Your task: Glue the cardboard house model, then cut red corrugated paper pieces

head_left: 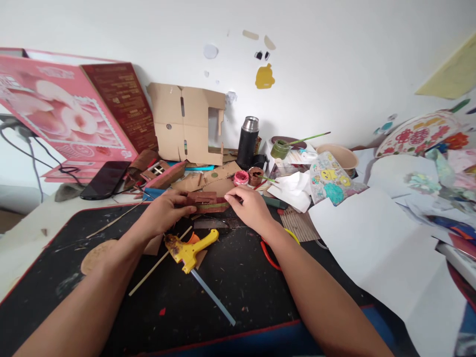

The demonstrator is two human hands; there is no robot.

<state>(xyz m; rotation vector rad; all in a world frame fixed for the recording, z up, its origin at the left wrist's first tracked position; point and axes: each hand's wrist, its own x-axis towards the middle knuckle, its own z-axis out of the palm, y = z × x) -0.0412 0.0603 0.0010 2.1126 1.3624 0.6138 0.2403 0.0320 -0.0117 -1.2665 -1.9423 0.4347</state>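
Note:
A small brown-painted cardboard model (208, 199) with a green strip along its side is held low over the black mat. My left hand (165, 212) grips its left end, thumb in front and fingers behind. At the right end, the thumb and forefinger of my right hand (248, 206) are pinched together on its edge. Just in front of the model lies a yellow glue gun (191, 250) with a clear glue stick (213, 297) coming out of its back. A thin wooden stick (148, 275) passes under the gun.
Open jars of pink paint (241, 177) and brown paint (256, 175) stand behind my right hand, near a black thermos (248, 144). Red-and-yellow-handled scissors (269, 255) lie beneath my right forearm. White paper (375, 248) covers the right side; a phone (105, 180) lies left.

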